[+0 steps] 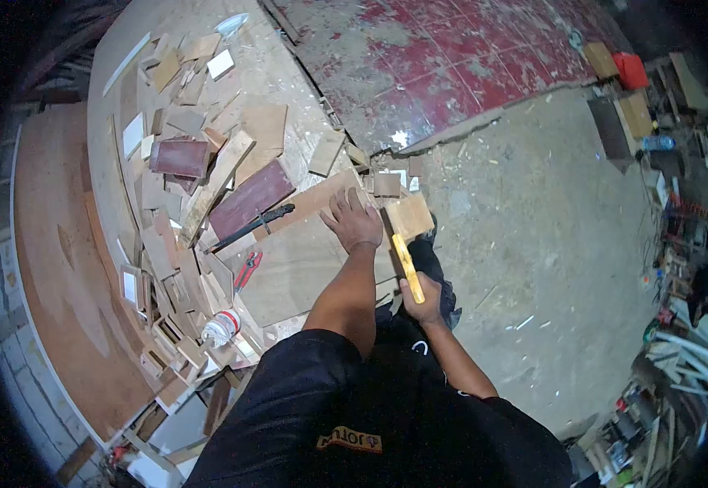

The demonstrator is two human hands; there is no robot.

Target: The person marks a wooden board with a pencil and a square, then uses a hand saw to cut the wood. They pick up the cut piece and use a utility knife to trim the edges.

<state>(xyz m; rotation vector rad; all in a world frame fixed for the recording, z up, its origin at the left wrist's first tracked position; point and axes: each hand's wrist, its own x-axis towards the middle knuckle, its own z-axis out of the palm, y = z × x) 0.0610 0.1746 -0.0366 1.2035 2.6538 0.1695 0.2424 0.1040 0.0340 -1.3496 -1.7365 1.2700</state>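
My left hand (352, 220) lies flat with spread fingers on a long light-brown board (311, 205) on the workbench. My right hand (422, 299) is wrapped round the lower end of a yellow handle (405, 264), which belongs to a saw-like tool. Its dark, narrow blade (386, 224) stands beside my left hand, near the board's right end. A square piece of pale wood (410, 216) lies just right of the blade. Left of my left hand, a black clamp (252, 227) rests across the board and a dark red panel (251, 198).
Red-handled pliers (247, 271) and a white bottle (222, 328) lie on the bench's near side. Many wood offcuts (181, 158) are heaped at the left. A red tiled surface (451, 57) is beyond, and the concrete floor (533, 244) is at the right.
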